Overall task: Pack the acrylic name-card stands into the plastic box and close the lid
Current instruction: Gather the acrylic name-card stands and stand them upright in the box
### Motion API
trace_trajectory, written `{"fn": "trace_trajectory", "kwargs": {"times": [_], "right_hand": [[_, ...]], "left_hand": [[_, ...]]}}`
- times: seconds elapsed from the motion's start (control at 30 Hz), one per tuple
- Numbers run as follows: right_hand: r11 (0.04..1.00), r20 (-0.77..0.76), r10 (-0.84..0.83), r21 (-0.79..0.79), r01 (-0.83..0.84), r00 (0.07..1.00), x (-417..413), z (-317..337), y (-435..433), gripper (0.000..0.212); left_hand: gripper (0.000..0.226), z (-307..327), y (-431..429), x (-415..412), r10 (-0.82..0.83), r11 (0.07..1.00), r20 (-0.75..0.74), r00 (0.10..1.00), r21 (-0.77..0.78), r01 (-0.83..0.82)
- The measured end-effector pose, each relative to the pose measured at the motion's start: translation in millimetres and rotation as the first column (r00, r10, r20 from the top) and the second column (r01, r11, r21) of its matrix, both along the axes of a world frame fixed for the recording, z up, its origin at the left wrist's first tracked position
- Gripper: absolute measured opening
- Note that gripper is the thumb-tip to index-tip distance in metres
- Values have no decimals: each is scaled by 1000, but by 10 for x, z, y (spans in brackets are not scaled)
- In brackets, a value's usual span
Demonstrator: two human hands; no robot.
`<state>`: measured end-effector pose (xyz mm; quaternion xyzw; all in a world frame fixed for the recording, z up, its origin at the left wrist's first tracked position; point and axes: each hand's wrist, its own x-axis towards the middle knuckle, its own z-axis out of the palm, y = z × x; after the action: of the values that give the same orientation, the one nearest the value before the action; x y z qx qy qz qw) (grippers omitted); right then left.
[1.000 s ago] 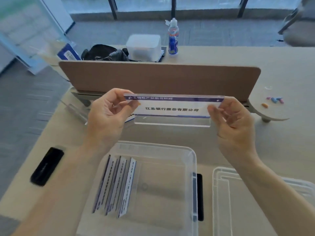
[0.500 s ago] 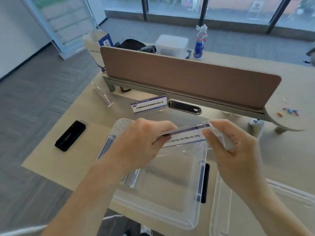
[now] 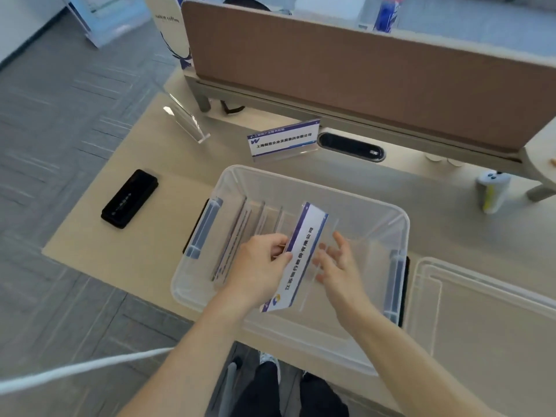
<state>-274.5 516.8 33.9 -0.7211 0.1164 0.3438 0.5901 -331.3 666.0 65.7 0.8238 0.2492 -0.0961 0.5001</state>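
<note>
Both over box (image 3: 404, 227) | left hand (image 3: 261, 270) pinches stand (image 3: 304, 245) | right hand (image 3: 340, 267) spread, maybe touching it

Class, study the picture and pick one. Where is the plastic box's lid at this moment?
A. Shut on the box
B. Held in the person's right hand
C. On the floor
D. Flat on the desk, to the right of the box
D: the lid lies flat on the desk just right of the plastic box, which stands open with neither hand touching the lid.
</note>
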Motion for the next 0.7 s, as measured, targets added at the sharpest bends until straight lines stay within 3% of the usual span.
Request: {"fn": "trace_trajectory", "kwargs": {"times": [0.23, 0.37, 0.43, 0.53, 0.7], "right_hand": [[996, -166, -12, -95, -4, 986, 144, -456, 252, 63], [988, -208, -62, -150, 31, 976, 188, -637, 348, 46], [982, -234, -83, -182, 41, 969, 222, -700, 387, 43], [983, -271, -97, -174, 51, 958, 250, -796, 427, 61], [981, -324, -151, -167, 101, 934, 246, -800, 479, 60]], "left_hand": [[20, -515, 39, 204, -11, 1000, -121, 993, -1, 11], [30, -734, -16, 299, -18, 995, -171, 985, 93, 35], [22, -771, -34, 340, -34, 993, -201, 979, 101, 56], [16, -764, -34, 396, -62, 990, -199, 978, 114, 86], [34, -738, -9, 400, -90, 990, -224, 970, 85, 111]]}}
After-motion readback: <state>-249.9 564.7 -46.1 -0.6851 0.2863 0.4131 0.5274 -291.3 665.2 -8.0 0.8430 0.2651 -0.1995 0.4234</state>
